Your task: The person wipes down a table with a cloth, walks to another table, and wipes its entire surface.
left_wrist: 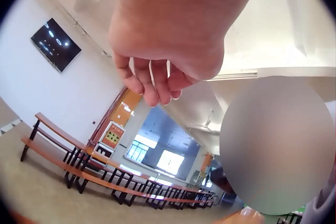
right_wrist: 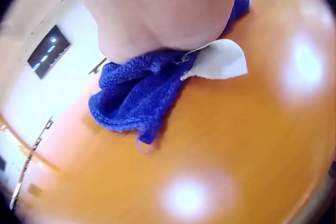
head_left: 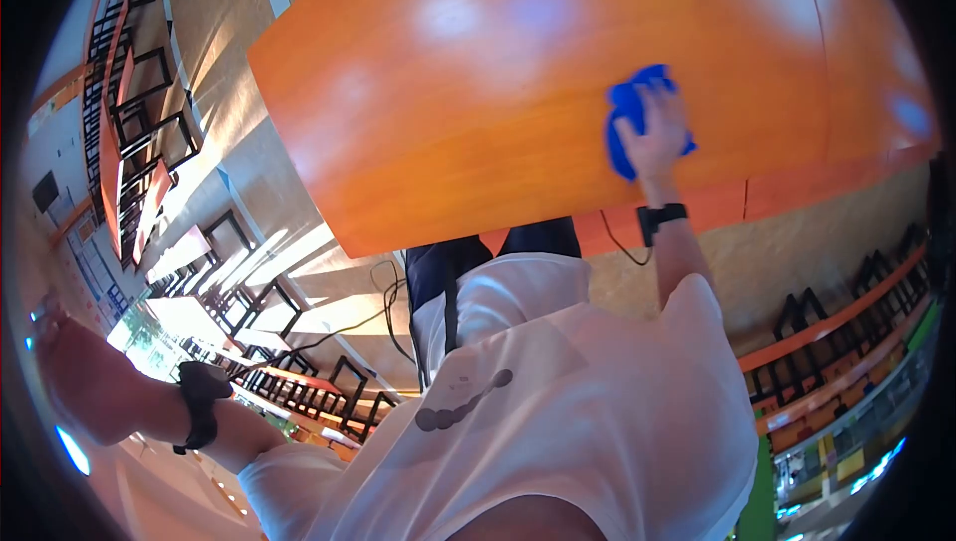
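Note:
My right hand [head_left: 659, 131] rests on a blue cloth [head_left: 624, 148] on the orange tabletop [head_left: 448, 123], its fingers laid over the cloth and the thumb out to the side. In the right wrist view the bunched terry cloth [right_wrist: 131, 98] shows under the heel of the hand [right_wrist: 163, 19], with a white label [right_wrist: 223, 61] sticking out; the fingers are hidden there. Raised away from the table, my left hand [head_left: 55, 327] is at the far left of the head view. The left wrist view shows that hand [left_wrist: 163, 56] with its fingers loosely bent and nothing in them.
A bench [head_left: 787, 188] runs along the table's near side. A thin black cable [head_left: 339, 332] hangs by the person's side. Rows of tables and benches [left_wrist: 115, 174] stand across the room, and a dark screen [left_wrist: 56, 44] is on the wall.

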Motion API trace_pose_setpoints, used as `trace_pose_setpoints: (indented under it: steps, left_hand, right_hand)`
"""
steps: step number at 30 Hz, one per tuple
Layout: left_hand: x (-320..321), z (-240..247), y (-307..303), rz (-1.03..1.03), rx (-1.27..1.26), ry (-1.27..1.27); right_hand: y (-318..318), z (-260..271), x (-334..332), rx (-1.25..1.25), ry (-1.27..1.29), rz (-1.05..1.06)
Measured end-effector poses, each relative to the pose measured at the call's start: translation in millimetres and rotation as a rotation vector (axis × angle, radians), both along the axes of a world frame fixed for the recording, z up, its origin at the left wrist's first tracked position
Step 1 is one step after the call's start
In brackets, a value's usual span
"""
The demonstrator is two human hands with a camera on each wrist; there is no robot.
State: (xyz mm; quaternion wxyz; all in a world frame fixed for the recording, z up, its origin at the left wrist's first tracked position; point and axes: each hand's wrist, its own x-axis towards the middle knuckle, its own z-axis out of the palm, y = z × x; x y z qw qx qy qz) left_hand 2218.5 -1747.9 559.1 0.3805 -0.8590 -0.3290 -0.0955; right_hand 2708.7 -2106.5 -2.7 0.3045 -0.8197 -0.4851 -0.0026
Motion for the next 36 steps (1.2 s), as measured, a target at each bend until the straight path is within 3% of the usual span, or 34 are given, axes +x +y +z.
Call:
trace_pose_setpoints:
  steps: [1,2,4,5,7,9,12,15,16,17,21,23,27,30,36]
  left_hand:
    - [15,-21,-9,-0.085,-0.212,-0.174]
    - [21,-42,-11,-0.292,-0.616,-0.472]
    - [36,-87,-22,-0.474,-1.008,-0.736]
    - [26,-108,-26,-0.367,-0.923,-0.7]
    - [21,-167,-39,-0.072,-0.954,-1.006]
    - [28,-214,-49,0.203,-1.028,-1.014]
    - [-11,-315,-43,0.345,-1.309,-1.232]
    - [-62,-455,-40,0.523,-1.253,-1.154]
    - [-64,-476,-49,0.567,-1.177,-1.011]
    - [-60,-491,-58,0.605,-1.099,-0.868]
    - [-59,-531,-101,0.56,-1.117,-0.789]
    - [-67,-553,-122,0.503,-1.124,-0.747]
    - [-63,-548,-153,0.62,-1.137,-0.636]
    - [-58,-551,-166,0.675,-1.099,-0.588]
    - [1,-547,-184,0.706,-1.061,-0.587]
  right_hand:
    - [-9,-2,33,0.006,-0.066,-0.099]
    - [-15,-3,60,0.009,-0.129,-0.197]
    - [-17,-9,101,0.086,-0.058,-0.419]
    - [-8,-7,104,0.073,-0.076,-0.462]
    - [3,-3,104,0.044,-0.119,-0.555]
    - [18,8,78,0.063,-0.108,-0.566]
    - [58,-4,18,0.111,-0.063,-0.525]
    - [119,3,-93,0.044,-0.107,-0.405]
    - [136,9,-129,0.093,0.055,-0.252]
    - [147,-3,-168,0.039,0.033,-0.135]
    - [168,23,-281,-0.007,0.238,0.317]
    - [162,27,-310,-0.011,0.261,0.356]
    - [150,24,-295,-0.011,0.237,0.557]
    - [132,28,-231,-0.075,0.221,0.655]
    - [73,3,-7,-0.015,0.083,0.203]
